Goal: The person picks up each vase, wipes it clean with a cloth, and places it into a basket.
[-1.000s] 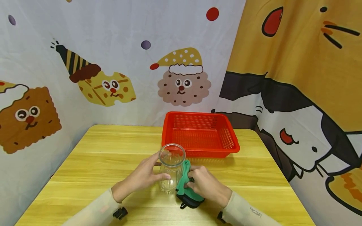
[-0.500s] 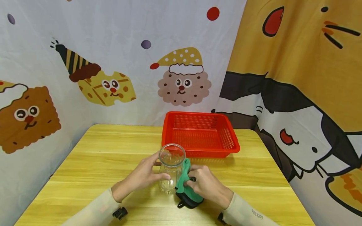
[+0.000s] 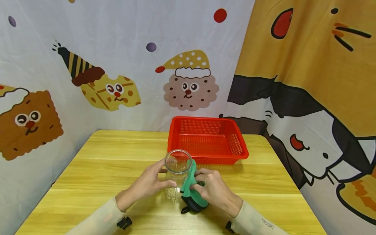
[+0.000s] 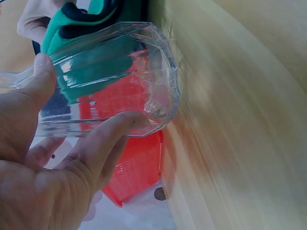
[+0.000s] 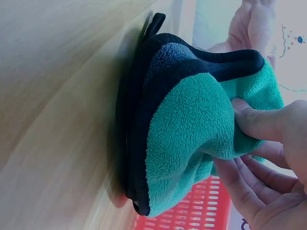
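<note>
Plainly clear glass jar (image 3: 180, 177), upright, faceted, fuzzy green cloth (image 5: 187, 122), black-edged.

place: draped booth, building type unclear | 11 o'clock: white cartoon drape (image 3: 126, 55) | 2 o'clock: yellow cartoon drape (image 3: 317, 71) | 6 o'clock: wood-grain counter (image 3: 123, 166)

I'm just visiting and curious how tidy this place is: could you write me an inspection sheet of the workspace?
Surface: light wood-grain table.
Job's things: glass jar, standing upright, mouth uncovered; green cloth with black edging, bunched close beside the jar, though whether they touch is unclear.
Clutter: nothing seen, unless the red basket behind the jar counts.
Hands: the left hand holds the jar; the right hand pinches the cloth.
Cables: nothing seen.
Surroundings: white backdrop with cartoon prints; yellow cartoon-printed backdrop at right.
</note>
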`<action>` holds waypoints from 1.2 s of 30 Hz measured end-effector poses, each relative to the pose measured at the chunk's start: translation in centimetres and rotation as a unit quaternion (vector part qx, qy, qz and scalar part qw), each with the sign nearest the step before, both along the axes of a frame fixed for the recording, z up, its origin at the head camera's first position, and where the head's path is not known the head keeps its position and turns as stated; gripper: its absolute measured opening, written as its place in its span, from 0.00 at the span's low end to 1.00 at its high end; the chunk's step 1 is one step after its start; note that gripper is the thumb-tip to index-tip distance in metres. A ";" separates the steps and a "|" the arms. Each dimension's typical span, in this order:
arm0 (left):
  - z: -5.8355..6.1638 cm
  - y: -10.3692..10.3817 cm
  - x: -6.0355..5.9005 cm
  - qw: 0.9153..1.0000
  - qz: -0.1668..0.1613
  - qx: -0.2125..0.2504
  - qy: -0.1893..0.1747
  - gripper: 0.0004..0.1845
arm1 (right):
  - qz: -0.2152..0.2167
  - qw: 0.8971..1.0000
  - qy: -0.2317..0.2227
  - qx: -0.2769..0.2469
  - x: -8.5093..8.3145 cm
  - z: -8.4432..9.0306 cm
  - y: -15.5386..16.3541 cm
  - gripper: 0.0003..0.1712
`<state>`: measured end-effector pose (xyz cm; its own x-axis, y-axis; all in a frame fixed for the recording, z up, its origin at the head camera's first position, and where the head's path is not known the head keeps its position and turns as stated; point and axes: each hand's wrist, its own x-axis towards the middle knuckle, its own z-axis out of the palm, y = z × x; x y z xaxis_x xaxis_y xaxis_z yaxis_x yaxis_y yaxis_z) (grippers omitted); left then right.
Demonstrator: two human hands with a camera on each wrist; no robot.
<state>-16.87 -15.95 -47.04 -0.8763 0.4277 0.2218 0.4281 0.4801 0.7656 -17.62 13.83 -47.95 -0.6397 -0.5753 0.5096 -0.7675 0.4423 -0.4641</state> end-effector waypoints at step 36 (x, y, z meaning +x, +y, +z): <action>0.0 -0.2 0.3 0.999 -0.032 -0.029 0.022 0.39 | 0.000 0.989 0.085 -0.119 -0.4 1.6 -0.2 0.12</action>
